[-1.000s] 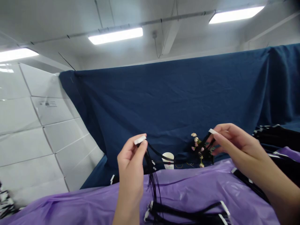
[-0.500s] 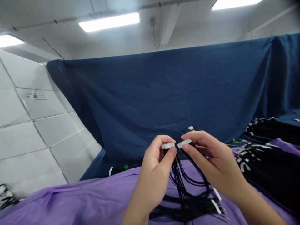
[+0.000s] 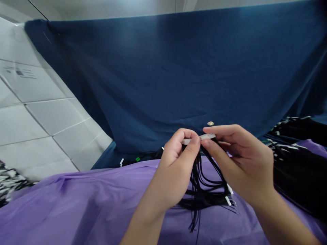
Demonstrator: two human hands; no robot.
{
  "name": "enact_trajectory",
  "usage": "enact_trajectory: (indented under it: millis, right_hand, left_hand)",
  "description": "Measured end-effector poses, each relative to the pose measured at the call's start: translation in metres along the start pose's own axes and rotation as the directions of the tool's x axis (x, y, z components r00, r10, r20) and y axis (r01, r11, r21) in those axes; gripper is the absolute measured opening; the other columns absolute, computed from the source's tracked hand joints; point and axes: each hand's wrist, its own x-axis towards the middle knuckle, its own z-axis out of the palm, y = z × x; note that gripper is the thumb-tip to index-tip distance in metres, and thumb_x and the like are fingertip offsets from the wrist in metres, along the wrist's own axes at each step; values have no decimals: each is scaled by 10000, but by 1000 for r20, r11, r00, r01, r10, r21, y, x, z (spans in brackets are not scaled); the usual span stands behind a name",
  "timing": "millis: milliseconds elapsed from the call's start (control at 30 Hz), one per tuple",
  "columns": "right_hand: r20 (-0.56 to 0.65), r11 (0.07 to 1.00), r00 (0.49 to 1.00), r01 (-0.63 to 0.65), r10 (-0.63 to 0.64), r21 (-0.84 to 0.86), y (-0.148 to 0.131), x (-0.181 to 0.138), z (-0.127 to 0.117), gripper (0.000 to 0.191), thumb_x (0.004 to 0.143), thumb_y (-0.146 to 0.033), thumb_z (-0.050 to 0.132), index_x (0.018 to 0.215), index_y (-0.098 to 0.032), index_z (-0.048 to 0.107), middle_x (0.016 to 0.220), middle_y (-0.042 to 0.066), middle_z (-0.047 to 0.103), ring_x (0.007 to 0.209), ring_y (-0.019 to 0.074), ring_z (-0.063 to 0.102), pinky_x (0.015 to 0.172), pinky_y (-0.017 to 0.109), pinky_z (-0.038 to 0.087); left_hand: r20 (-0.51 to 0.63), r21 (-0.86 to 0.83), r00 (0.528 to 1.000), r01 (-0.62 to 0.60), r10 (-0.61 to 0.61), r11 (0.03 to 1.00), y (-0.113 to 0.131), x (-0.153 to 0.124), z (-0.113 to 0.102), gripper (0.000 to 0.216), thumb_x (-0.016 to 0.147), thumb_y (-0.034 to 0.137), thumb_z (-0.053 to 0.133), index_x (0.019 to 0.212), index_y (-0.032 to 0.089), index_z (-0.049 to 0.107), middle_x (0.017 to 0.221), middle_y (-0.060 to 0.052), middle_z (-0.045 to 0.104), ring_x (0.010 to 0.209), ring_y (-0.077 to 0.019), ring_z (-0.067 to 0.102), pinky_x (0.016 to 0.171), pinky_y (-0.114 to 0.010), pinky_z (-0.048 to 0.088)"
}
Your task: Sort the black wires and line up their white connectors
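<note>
My left hand (image 3: 176, 166) pinches a white wire connector (image 3: 186, 141) between thumb and fingers; part of it is hidden by the fingertips. A second white connector (image 3: 208, 136) is pinched in my right hand (image 3: 242, 160), its near end meeting the left fingertips. The two connectors lie almost end to end; whether they touch is hidden. Black wires (image 3: 196, 177) run down from both connectors and loop below my hands. Their lower bundle, with small white connectors (image 3: 228, 200) at its right end, hangs or lies over the purple cloth (image 3: 102, 200).
Heaps of black wires with white ends (image 3: 301, 170) lie at the right. White-and-black pieces (image 3: 12, 180) are piled at the left edge. A blue cloth (image 3: 163, 75) hangs behind, and white panels (image 3: 46, 115) stand at the left. A green piece (image 3: 138, 159) lies near the cloth's back edge.
My hands have come closer together, bringing the two white connectors from a small gap to nearly end to end. The camera view has tilted downward.
</note>
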Motion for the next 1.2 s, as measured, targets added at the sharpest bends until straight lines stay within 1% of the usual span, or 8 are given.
enact_trajectory:
  millis: [333, 567, 733, 800, 867, 1067, 1133, 1200]
  right_hand:
    - [166, 998, 985, -59, 55, 21, 9, 8, -4, 408, 877, -189, 644, 1263, -254, 531, 934, 12, 677, 797, 151, 655, 661, 264, 528]
    - [95, 833, 951, 303, -293, -462, 8, 2, -7, 106, 875, -191, 663, 777, -210, 626, 645, -3, 581, 573, 123, 531, 550, 263, 388]
    - [186, 933, 982, 34, 36, -358, -2, -2, -2, 101, 847, -238, 695, 760, -196, 665, 544, -33, 532, 477, 95, 444, 479, 251, 298]
    - [332, 972, 914, -213, 235, -102, -1, 1, 0, 116, 840, -278, 703, 770, -193, 666, 573, -32, 547, 500, 90, 448, 478, 229, 318]
    - [509, 881, 793, -455, 336, 128, 1, 5, 1, 142, 835, -321, 711, 809, -188, 667, 641, -23, 585, 523, 78, 440, 472, 205, 320]
    - [877, 687, 439, -699, 195, 197, 12, 11, -2, 342, 930, -463, 563, 856, -146, 667, 629, 4, 639, 407, 39, 277, 380, 200, 190]
    - [902, 746, 396, -651, 174, 142, 13, 11, -2, 364, 961, -419, 516, 765, -145, 653, 614, 8, 635, 440, 52, 360, 425, 201, 270]
    - [874, 829, 448, -550, 191, 101, 15, 10, 1, 347, 963, -325, 523, 684, -147, 628, 648, 10, 631, 565, 75, 474, 553, 205, 367]
  left_hand:
    - [-112, -120, 994, -19, 6, 993, -5, 12, -6, 189, 897, 362, 589, 821, 191, 567, 748, 4, 507, 690, -111, 470, 630, -226, 393]
    - [-278, -326, 961, -80, -14, 942, -2, 18, -5, 181, 886, 277, 602, 764, 166, 529, 727, 11, 511, 662, -91, 483, 635, -214, 413]
    - [-335, -342, 942, -112, -10, 933, -8, 22, -7, 159, 885, 248, 591, 764, 160, 538, 793, -11, 591, 743, -113, 576, 661, -227, 449]
    - [-332, -354, 943, -121, -4, 928, -10, 24, -8, 137, 878, 240, 596, 778, 162, 544, 881, -37, 648, 852, -154, 630, 718, -258, 477]
    - [-311, -363, 950, -100, -19, 926, -9, 24, -8, 125, 872, 245, 608, 794, 166, 550, 927, -48, 677, 903, -178, 653, 750, -280, 490]
    - [-217, -374, 975, -43, -42, 926, -1, 21, -13, 127, 876, 242, 613, 797, 164, 551, 872, -41, 691, 872, -186, 683, 788, -309, 511]
    - [-173, -358, 985, -36, -29, 933, 2, 19, -16, 127, 886, 235, 601, 798, 164, 542, 870, -41, 695, 843, -173, 684, 793, -309, 515]
    - [-135, -314, 991, -53, 11, 948, 4, 17, -20, 129, 901, 236, 586, 804, 166, 538, 865, -40, 698, 824, -159, 679, 789, -298, 516]
